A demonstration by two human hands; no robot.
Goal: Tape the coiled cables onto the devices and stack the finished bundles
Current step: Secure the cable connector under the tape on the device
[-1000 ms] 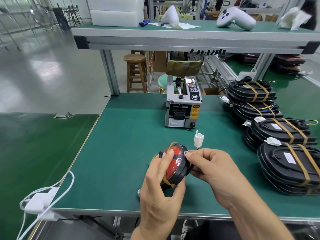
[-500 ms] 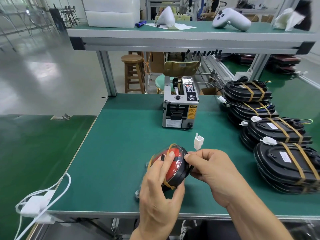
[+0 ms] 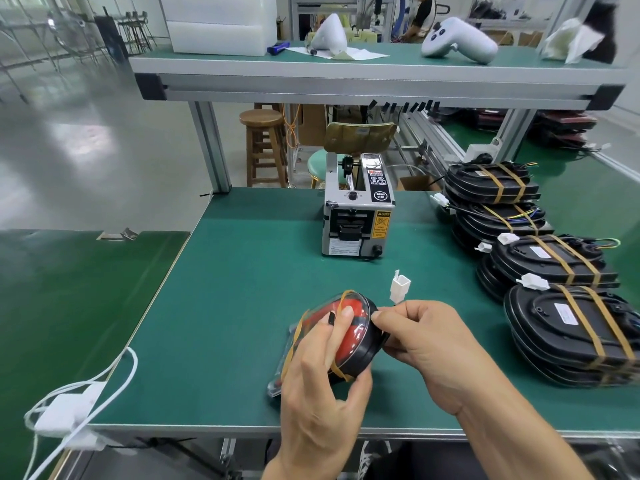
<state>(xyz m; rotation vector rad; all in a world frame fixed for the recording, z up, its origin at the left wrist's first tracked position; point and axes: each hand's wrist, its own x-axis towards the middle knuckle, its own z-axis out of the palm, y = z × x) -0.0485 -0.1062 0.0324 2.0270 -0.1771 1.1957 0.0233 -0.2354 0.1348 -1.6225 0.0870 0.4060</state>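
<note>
Hands hardly moved over the last second: left hand (image 3: 323, 382) still grips the red-and-black device (image 3: 349, 336) above the table (image 3: 221, 306), right hand (image 3: 420, 344) keeps pinching tape at its rim, so taping seems unfinished.

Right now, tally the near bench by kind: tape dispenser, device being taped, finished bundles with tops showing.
Tape dispenser: 1
Device being taped: 1
Finished bundles, tops showing: 4
Total: 6
</note>
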